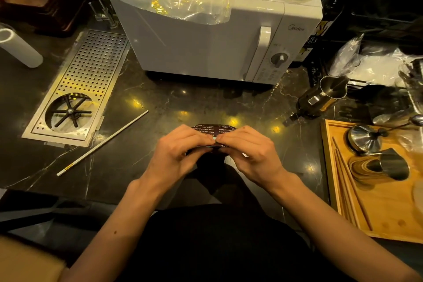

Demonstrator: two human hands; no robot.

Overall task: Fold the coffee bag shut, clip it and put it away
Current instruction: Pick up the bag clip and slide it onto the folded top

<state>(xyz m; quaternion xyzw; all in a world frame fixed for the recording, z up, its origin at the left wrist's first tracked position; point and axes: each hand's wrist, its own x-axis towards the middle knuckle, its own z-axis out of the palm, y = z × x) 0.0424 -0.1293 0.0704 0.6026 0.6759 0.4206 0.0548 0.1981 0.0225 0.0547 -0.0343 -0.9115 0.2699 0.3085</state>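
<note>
A dark coffee bag (211, 129) with small white print stands on the black marble counter just in front of me. Both hands pinch its top edge, thumbs and fingertips meeting at the middle. My left hand (180, 149) holds the left half of the top, my right hand (248, 151) the right half. Most of the bag's body is hidden behind my hands. A long thin white stick (103, 143), possibly a sealing clip, lies diagonally on the counter to the left of the bag.
A white microwave (212, 36) stands behind the bag. A perforated steel rinser tray (91, 71) is set into the counter at left. At right are a steel pitcher (325, 96) and a wooden tray (384, 220) with metal tools.
</note>
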